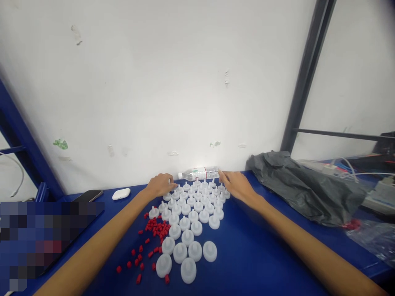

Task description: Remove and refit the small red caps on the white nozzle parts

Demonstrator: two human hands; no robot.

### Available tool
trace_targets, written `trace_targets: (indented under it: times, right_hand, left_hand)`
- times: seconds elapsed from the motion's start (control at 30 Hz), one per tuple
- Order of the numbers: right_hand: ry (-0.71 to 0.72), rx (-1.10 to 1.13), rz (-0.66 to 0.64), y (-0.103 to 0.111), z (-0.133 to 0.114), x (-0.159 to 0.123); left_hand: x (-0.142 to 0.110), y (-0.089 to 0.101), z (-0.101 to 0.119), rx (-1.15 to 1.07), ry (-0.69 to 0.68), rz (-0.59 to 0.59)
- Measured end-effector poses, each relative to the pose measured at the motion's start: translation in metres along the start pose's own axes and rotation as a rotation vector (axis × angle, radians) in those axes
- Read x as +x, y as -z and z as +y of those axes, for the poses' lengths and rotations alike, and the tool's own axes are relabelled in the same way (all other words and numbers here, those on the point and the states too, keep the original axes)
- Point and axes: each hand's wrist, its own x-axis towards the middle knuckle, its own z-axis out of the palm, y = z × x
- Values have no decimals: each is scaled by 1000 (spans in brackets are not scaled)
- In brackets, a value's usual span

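Table point(247, 259), blue top, carrying one large cluster of round white caps point(193, 216), each with a central spout pointing up, and a scatter of small red pieces point(154, 225), heaped at the cluster's left side and strewn toward the near edge. At the back: one clear labelled bottle point(199, 173), white-capped, lying on its side. Left: one white rounded case point(121, 194), one dark flat device point(89, 196); right: one crumpled dark-grey plastic bag point(308, 189), clear plastic film point(375, 238) just beside it.

White, translucent spouted caps point(193, 216) (nozzles pointing up) stood clustered on the blue tabletop point(243, 259), packed closely at the far end, looser at the near end.
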Motion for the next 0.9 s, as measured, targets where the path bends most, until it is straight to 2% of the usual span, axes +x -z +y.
trace_targets:
  times: [0.07, 0.17, 0.27, 0.37, 0.47, 0.57, 0.7, 0.8, 0.9]
  right_hand:
    - [16, 1, 26, 3, -3, 0]
    - [56, 4, 87, 10, -11, -2]
    - [148, 37, 134, 18, -29, -8]
    - [306, 108, 133, 23, -55, -21]
    - [485, 222, 35, 21, -83, -39]
    - [545, 292, -76, 15, -104, -55]
    - [557, 394, -148, 8, -114, -61]
    - [539, 464, -185, 7, -110, -58]
    - [508, 442, -117, 9, -102, -53]
  left_hand:
    - [-3, 6, 1, -5, -1, 20]
    - [-18, 20, 4, -20, -27, 121]
    - [-48, 30, 11, -31, -76, 248]
    - [-84, 27, 18, -1, -121, 378]
    - [-114, 13, 23, 225, -332, 734]
    - [-130, 0, 31, 298, -592, 895]
    - [-137, -8, 43, 206, -705, 942]
    - [-138, -9, 46, 171, -721, 876]
    - [-135, -7, 42, 194, -730, 794]
